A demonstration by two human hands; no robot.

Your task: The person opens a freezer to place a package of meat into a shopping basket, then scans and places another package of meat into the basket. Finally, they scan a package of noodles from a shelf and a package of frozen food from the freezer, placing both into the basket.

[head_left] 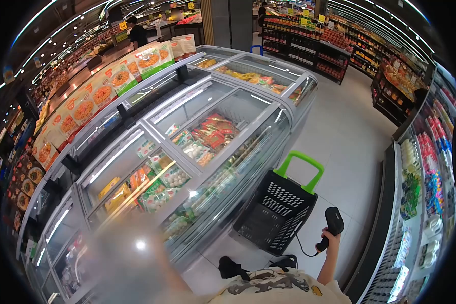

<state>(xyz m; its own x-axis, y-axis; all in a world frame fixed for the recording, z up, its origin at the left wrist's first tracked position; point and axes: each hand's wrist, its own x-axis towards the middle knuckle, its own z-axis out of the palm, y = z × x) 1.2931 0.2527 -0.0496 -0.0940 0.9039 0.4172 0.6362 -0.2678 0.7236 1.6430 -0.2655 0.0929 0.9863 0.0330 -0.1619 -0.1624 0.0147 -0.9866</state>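
My right hand [330, 240] is closed around the grip of a black handheld device [334, 221], which has a broad rounded head and a thin cable trailing from its lower end. Left of that hand, a black shopping basket [261, 225] stands on the floor with its green handle [316, 175] raised. Nothing shows inside the basket. My left forearm [175, 278] reaches toward the glass-topped freezer [200, 182], and a blurred patch hides the hand at its end. Under the glass near it lie bagged frozen foods [159, 185].
Red packets [215, 131] lie in the freezer's middle section. Food picture boards [101, 93] line its far side. A refrigerated shelf [415, 202] runs along the right, with a grey tiled aisle [349, 137] between. Bottle shelves [299, 43] and a person [137, 34] stand farther back.
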